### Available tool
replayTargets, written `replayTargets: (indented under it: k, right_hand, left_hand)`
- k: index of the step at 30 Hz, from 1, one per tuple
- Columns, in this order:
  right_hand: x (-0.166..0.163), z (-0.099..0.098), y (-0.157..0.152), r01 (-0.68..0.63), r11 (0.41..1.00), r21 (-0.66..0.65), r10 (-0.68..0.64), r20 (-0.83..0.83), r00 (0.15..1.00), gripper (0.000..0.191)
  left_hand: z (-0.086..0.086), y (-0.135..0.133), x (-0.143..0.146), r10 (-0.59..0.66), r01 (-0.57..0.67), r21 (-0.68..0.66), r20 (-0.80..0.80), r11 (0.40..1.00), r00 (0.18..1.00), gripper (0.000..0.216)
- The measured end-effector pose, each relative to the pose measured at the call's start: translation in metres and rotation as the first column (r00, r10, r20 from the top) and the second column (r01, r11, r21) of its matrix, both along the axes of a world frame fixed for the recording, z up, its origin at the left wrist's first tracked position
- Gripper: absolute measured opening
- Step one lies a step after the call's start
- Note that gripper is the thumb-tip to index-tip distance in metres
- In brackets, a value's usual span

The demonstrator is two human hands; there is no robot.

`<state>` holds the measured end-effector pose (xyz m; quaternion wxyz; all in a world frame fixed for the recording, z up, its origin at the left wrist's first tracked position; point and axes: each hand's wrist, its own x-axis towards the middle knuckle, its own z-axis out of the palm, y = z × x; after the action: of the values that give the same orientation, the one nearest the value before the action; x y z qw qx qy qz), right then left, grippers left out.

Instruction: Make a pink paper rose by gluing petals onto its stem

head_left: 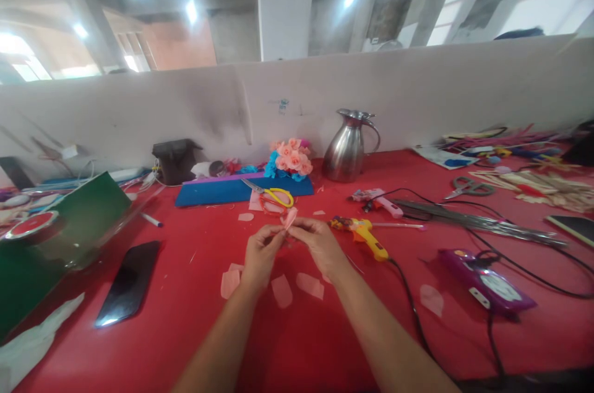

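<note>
Over the middle of the red surface (185, 343), left hand (260, 252) and right hand (321, 246) meet at the fingertips. Both grips closed, thumb to fingers, on one small pink piece (290, 218). Material looks thin, papery; judgement: a light, even pinch serves best, one hand steadying the base while the other shapes, since hard pressure would probably crease it. Worth keeping knuckles off the yellow glue gun (366, 237), whose front end lies just beside the right hand; whether it is hot, cannot tell.

Position: pink piece sits between the two grips, its upper part standing clear above the fingertips, slightly tilted; lower part hidden by fingers. Loose pink petals (281, 291) lie on the near side, below the hands. Yellow-handled scissors (279, 196) just beyond the piece; pink flower bunch (293, 158) farther back.
</note>
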<state>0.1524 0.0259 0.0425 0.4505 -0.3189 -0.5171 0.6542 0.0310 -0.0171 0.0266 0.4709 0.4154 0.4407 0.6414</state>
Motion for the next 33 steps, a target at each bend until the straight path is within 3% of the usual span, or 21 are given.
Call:
replayTargets:
  k: [7,21,27,33]
  right_hand:
    - [-0.0011,-0.0004,0.0,0.021,1.0,0.016,-0.021,0.022,1.0,0.015]
    - [-0.0052,0.0013,-0.0021,0.029,0.999,0.046,-0.031,0.035,0.999,0.013]
    - [-0.0066,-0.0011,-0.0028,0.07,0.995,0.066,-0.074,0.066,0.995,0.014]
    - [-0.0084,0.0005,-0.0047,0.087,0.993,0.081,-0.093,0.068,0.993,0.014]
  left_hand:
    - [-0.0007,0.0,0.0007,0.034,-0.034,0.013,-0.025,0.999,0.999,0.018]
    - [0.004,-0.0048,0.0025,0.222,-0.187,0.164,-0.239,0.969,0.945,0.011]
    - [0.0063,-0.0066,0.0033,0.246,-0.213,0.176,-0.195,0.961,0.949,0.011]
    - [0.0038,-0.007,0.0038,0.27,-0.221,0.204,-0.26,0.954,0.927,0.014]
